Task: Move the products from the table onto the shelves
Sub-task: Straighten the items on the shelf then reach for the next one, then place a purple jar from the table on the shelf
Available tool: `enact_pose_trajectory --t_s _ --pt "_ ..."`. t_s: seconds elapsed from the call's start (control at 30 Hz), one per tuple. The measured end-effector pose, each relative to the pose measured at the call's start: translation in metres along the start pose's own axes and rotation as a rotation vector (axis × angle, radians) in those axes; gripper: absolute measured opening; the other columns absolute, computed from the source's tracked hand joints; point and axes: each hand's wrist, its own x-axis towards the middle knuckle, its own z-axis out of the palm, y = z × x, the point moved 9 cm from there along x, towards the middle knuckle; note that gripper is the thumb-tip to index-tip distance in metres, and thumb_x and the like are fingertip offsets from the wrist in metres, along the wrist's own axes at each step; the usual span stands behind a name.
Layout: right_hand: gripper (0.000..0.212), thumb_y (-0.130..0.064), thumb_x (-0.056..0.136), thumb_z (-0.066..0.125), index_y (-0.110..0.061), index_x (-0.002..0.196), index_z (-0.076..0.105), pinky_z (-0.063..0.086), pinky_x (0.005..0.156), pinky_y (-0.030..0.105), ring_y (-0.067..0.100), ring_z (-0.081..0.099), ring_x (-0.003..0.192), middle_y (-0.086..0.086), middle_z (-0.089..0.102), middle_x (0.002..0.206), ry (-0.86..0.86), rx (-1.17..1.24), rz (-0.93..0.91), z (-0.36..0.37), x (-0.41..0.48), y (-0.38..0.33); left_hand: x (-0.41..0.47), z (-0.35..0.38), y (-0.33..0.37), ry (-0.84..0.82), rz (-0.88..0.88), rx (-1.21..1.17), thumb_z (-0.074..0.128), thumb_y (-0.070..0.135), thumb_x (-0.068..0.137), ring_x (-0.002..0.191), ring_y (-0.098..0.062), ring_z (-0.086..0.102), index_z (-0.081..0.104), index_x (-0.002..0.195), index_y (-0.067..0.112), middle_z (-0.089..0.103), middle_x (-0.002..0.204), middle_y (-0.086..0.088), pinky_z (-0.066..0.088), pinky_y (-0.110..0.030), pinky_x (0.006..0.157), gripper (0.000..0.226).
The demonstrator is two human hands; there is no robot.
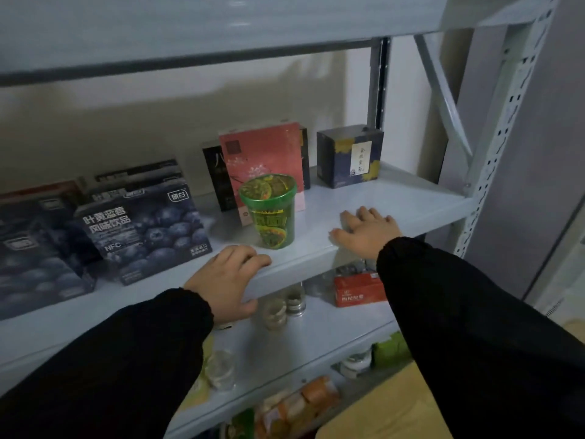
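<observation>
Head view of a grey metal shelf (395, 198) with both hands at its front edge.

**Hands.** The left hand (228, 277) is seen just in front of the green cup (269, 210) and slightly to its left. Its fingers are curled over the top of the shelf lip and its thumb is hooked beneath, so the shelf edge is gripped; no product is held. The right hand (367, 231) is laid to the right of the cup, palm down on the shelf surface, with the fingers straight and spread. It is released and holds nothing. Neither hand touches the cup. Both arms are covered by black sleeves.

**Task item.** The green cup is set on the shelf near the front edge, between the two hands. It stands upright with its long axis vertical, the wider lidded end pointing up and the narrower base down. Its printed side faces the camera.

**Surroundings.** A pink box (262, 153) stands directly behind the cup, with a black box (213, 175) partly hidden behind it. A dark blue box with gold flowers (349, 156) stands behind and to the right of the cup. Blueberry drink boxes (142, 229) are leaned to the left of the cup. Below the cup, on the next shelf down, glass jars (281, 307) and a red box (359, 288) are visible.
</observation>
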Motion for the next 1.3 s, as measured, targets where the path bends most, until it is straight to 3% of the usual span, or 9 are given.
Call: enact_pose_trajectory --t_s 0.2,0.33,0.4,0.47,0.57,0.63,0.7,0.93,1.3 --pt "0.091 -0.078 0.089 0.025 -0.019 0.158 0.025 0.019 0.124 0.051 0.03 0.011 0.155 0.011 0.02 0.167 0.059 0.134 0.046 0.014 -0.064 -0.028 -0.002 -0.003 0.004 0.019 0.013 0.077 0.053 0.056 0.072 0.116 -0.028 0.048 0.041 0.141 0.026 0.05 0.129 -0.002 0.048 -0.042 0.096 0.075" --pt "0.071 -0.072 0.088 0.051 -0.03 0.144 0.046 0.045 0.109 0.049 0.032 0.048 0.136 0.007 0.048 0.148 -0.045 0.354 0.141 0.033 -0.133 -0.052 -0.013 0.002 0.015 -0.001 -0.011 0.205 0.049 0.06 0.081 0.126 -0.029 0.042 0.026 0.154 0.019 0.044 0.142 -0.006 0.044 -0.042 0.101 0.087" --pt "0.066 -0.065 0.091 0.056 -0.026 0.145 0.05 0.041 0.111 0.045 0.029 0.043 0.138 0.005 0.046 0.151 -0.07 0.267 0.146 0.053 -0.174 -0.06 -0.033 0.008 0.026 0.005 -0.064 0.269 0.051 0.062 0.079 0.134 -0.038 0.037 0.025 0.155 0.008 0.038 0.149 -0.018 0.034 -0.05 0.11 0.097" --pt "0.069 -0.06 0.095 0.056 -0.023 0.152 0.043 0.039 0.111 0.043 0.028 0.039 0.141 0.005 0.041 0.155 -0.065 0.219 0.207 0.075 -0.221 -0.056 -0.056 0.012 0.056 0.048 -0.006 0.157 0.06 0.051 0.068 0.133 -0.052 0.036 0.041 0.149 0.004 0.044 0.144 -0.028 0.025 -0.062 0.111 0.096" --pt "0.064 -0.057 0.097 0.054 -0.022 0.15 0.043 0.044 0.105 0.041 0.029 0.043 0.135 0.008 0.045 0.15 -0.122 0.236 0.404 0.116 -0.287 -0.03 -0.087 0.034 0.125 -0.124 0.135 -0.108 0.051 0.047 0.087 0.125 -0.032 0.051 0.035 0.153 0.021 0.056 0.136 -0.007 0.046 -0.045 0.098 0.073" --pt "0.064 -0.055 0.097 0.056 -0.023 0.15 0.044 0.044 0.106 0.04 0.027 0.044 0.136 0.006 0.044 0.151 -0.155 0.251 0.519 0.135 -0.328 -0.012 -0.1 0.047 0.182 -0.213 0.295 -0.214 0.043 0.047 0.093 0.11 -0.017 0.059 0.047 0.139 0.032 0.061 0.123 0.006 0.049 -0.034 0.079 0.049" --pt "0.063 -0.055 0.096 0.058 -0.023 0.15 0.046 0.044 0.106 0.039 0.025 0.046 0.135 0.004 0.046 0.151 -0.157 0.256 0.626 0.144 -0.368 0.004 -0.109 0.053 0.23 -0.277 0.437 -0.252 0.042 0.048 0.094 0.103 -0.013 0.061 0.057 0.126 0.035 0.064 0.116 0.01 0.05 -0.032 0.076 0.038" --pt "0.056 -0.055 0.095 0.057 -0.027 0.143 0.052 0.048 0.096 0.036 0.022 0.055 0.124 0.002 0.055 0.14 -0.139 0.267 0.9 0.153 -0.484 0.057 -0.133 0.08 0.343 -0.445 0.694 -0.198 0.043 0.052 0.093 0.105 -0.014 0.062 0.054 0.135 0.034 0.064 0.123 0.009 0.054 -0.034 0.083 0.047" --pt "0.052 -0.051 0.096 0.055 -0.025 0.142 0.053 0.047 0.099 0.034 0.02 0.055 0.124 0.0 0.053 0.142 -0.179 0.378 0.955 0.196 -0.546 0.187 -0.089 0.11 0.472 -0.54 0.689 -0.292 0.047 0.045 0.096 0.11 -0.015 0.06 0.041 0.147 0.03 0.057 0.136 0.005 0.054 -0.035 0.086 0.053"
